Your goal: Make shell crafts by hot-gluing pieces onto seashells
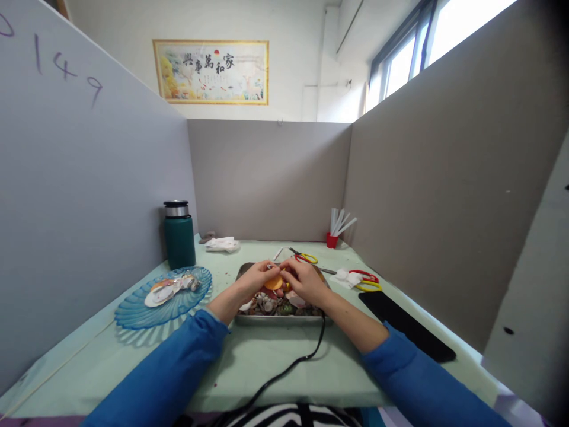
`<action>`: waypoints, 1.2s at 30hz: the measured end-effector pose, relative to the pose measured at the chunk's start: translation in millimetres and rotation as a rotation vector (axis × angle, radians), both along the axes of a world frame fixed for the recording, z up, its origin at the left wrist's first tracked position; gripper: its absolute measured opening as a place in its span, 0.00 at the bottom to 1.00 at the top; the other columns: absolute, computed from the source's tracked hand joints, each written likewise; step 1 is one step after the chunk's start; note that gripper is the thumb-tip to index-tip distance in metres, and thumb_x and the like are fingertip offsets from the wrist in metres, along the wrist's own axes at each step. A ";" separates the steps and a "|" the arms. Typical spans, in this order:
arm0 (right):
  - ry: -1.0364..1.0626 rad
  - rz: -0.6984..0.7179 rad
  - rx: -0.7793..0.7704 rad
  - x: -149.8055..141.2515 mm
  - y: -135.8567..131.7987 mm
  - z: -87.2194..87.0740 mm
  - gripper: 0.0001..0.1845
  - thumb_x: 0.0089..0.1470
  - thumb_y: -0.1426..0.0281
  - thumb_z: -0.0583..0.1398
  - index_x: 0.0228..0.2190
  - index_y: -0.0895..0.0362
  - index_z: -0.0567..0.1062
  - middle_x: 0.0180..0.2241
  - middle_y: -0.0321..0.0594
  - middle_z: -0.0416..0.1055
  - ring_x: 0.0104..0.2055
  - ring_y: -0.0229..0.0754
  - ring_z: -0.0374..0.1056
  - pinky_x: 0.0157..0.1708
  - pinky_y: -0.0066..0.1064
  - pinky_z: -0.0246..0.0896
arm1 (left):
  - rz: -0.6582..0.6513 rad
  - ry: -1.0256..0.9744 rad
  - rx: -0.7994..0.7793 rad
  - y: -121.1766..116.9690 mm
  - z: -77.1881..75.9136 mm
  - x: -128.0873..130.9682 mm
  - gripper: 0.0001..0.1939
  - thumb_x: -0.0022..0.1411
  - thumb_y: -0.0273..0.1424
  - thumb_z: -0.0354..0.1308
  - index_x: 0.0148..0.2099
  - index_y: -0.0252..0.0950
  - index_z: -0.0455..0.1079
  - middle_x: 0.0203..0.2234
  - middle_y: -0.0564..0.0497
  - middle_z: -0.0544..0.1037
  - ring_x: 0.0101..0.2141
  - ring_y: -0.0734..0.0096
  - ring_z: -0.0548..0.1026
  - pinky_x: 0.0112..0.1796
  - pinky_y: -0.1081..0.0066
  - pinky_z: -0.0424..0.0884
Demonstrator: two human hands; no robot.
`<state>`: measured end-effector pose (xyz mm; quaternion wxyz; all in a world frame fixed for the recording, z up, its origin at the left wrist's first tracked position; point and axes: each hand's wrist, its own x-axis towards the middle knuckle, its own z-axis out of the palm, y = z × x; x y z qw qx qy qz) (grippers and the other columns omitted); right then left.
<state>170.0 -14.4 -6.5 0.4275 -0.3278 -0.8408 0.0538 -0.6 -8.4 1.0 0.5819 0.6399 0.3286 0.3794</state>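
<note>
Both hands meet above a metal tray [284, 321] filled with shells and small stones. Between them is a rounded orange shell [273, 283]. My left hand [254, 280] is closed on its left side, thumb on top. My right hand [306, 281] has its fingers bent in against the shell from the right, pinched together; whether they grip the shell or a smaller piece is hidden. Below the hands, small spiral shells [267, 305] and a pale pinkish shell [296, 300] lie in the tray.
On the left, a blue fluted plate [133, 311] holds shells, near a green bottle [179, 240]. Scissors [306, 258] and more scissors with red and yellow handles [368, 284] lie right, beside a black flat object [406, 326]. A black cord [288, 367] crosses the front; white sticks stand in a red cup [332, 241].
</note>
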 end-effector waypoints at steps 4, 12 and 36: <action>-0.002 -0.002 -0.006 0.0 0.0 0.1 0.06 0.56 0.71 0.53 0.34 0.57 0.70 0.24 0.35 0.71 0.25 0.35 0.63 0.27 0.25 0.53 | 0.005 -0.001 0.001 -0.1 -0.4 0.0 0.17 0.54 0.40 0.57 0.37 0.33 0.59 0.26 0.45 0.75 0.23 0.67 0.75 0.20 0.73 0.69; 0.000 0.000 -0.020 0.3 -0.5 -0.1 0.06 0.56 0.71 0.53 0.35 0.56 0.70 0.25 0.35 0.71 0.25 0.35 0.63 0.27 0.25 0.53 | 0.005 0.009 0.005 -0.2 -0.4 0.1 0.17 0.54 0.41 0.57 0.37 0.33 0.59 0.26 0.45 0.75 0.23 0.67 0.75 0.20 0.73 0.69; 0.022 0.002 -0.002 1.3 -0.8 0.4 0.06 0.56 0.71 0.53 0.34 0.57 0.70 0.25 0.36 0.70 0.26 0.35 0.64 0.28 0.25 0.54 | 0.030 0.013 0.007 -1.3 1.0 1.0 0.21 0.52 0.44 0.58 0.37 0.32 0.60 0.26 0.46 0.75 0.24 0.67 0.75 0.20 0.74 0.69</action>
